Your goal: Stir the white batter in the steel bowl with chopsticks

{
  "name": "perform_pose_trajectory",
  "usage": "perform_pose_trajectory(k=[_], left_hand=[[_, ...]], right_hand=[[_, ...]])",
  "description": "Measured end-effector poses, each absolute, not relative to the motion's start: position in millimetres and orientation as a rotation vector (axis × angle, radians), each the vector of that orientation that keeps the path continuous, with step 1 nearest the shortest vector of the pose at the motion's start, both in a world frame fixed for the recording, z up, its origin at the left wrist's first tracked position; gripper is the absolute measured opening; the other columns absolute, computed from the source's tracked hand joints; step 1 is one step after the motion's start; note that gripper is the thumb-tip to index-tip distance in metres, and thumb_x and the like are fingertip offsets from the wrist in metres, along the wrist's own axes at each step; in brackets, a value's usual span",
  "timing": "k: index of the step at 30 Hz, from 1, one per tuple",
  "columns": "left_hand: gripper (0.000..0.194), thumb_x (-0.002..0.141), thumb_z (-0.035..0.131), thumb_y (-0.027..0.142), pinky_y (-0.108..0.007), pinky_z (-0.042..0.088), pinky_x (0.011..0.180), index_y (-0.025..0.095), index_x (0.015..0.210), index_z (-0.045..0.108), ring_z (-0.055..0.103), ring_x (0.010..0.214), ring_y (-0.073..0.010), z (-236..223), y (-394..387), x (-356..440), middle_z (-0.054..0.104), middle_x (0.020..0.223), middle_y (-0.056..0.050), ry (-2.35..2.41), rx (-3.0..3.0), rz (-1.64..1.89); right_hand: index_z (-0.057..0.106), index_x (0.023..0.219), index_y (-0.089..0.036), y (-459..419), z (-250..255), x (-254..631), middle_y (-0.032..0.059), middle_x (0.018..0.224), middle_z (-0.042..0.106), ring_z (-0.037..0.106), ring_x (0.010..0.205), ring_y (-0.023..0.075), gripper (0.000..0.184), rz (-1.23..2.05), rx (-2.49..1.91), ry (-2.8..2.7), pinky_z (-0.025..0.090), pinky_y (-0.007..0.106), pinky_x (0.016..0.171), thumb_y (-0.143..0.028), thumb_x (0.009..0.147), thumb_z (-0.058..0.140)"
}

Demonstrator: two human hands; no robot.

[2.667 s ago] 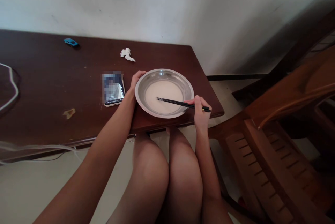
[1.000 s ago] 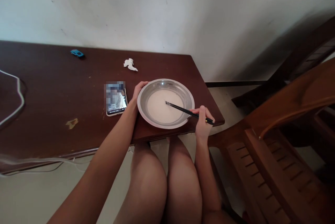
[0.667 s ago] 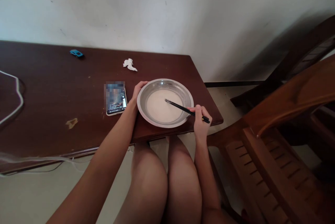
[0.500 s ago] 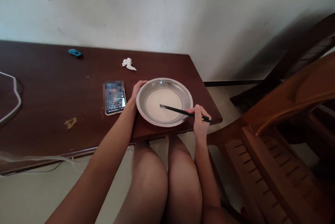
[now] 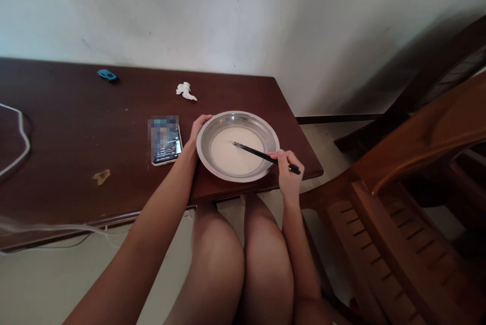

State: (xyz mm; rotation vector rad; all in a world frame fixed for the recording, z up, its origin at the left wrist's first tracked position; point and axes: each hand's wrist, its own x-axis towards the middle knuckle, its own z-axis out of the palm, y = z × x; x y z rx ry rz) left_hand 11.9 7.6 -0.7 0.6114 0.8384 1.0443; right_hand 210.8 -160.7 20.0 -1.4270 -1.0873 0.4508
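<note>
A wide metal basin (image 5: 204,158) stands near the right end of the dark wooden table. Pale, creamy liquid (image 5: 235,158) covers its bottom. My left hand (image 5: 198,127) is closed on the basin's left rim, with some of its fingers hidden behind the metal. In my right hand (image 5: 290,170), at the basin's right side, is a pair of black chopsticks (image 5: 258,153) with gold bands near the top. They slant down to the left, their whitened tips at the liquid near its middle.
Left of the basin lies a phone (image 5: 167,145) with a lit screen. A crumpled tissue (image 5: 186,90) and a blue toy car (image 5: 107,75) are farther back by the wall. White cable (image 5: 23,135) runs at far left. A wooden chair (image 5: 372,234) stands close on the right.
The chopstick tips have shifted slightly up and away in the liquid, and my right hand has moved a little left with them. My left hand stays on the rim.
</note>
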Motion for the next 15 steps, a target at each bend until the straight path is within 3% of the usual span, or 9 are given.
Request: perform_pose_trajectory(k=[4,10,15], left_hand=[[0.024,0.08,0.047,0.023,-0.023,0.046,0.061,0.018,0.062,0.063,0.056,0.056,-0.013,-2.4,7.6,11.8,0.06,0.054,0.002,0.843,0.614,1.049],[0.026,0.082,0.043,0.024,-0.025,0.048,0.065,0.019,0.066,0.064,0.06,0.063,-0.0156,-2.4,8.2,12.3,0.06,0.054,0.001,0.876,0.603,1.031],[0.027,0.082,0.044,0.022,-0.022,0.046,0.058,0.017,0.064,0.064,0.055,0.053,-0.0119,-1.3,8.3,12.3,0.06,0.054,0.002,0.864,0.613,1.046]], right_hand=[[0.058,0.055,-0.02,-160.9,19.9,212.1,-0.0003,0.059,0.063,0.061,0.061,0.0141,0.041,0.419,-1.368,-0.922,0.049,0.032,0.071,-0.043,0.086,0.046],[0.062,0.063,-0.021,-159.6,19.5,211.0,0.0014,0.069,0.07,0.063,0.075,0.0158,0.032,0.463,-1.407,-1.126,0.048,0.033,0.079,-0.041,0.085,0.049],[0.059,0.056,-0.021,-160.6,18.9,212.5,-0.0008,0.059,0.063,0.061,0.061,0.0139,0.04,0.395,-1.37,-0.956,0.049,0.031,0.073,-0.041,0.087,0.045]])
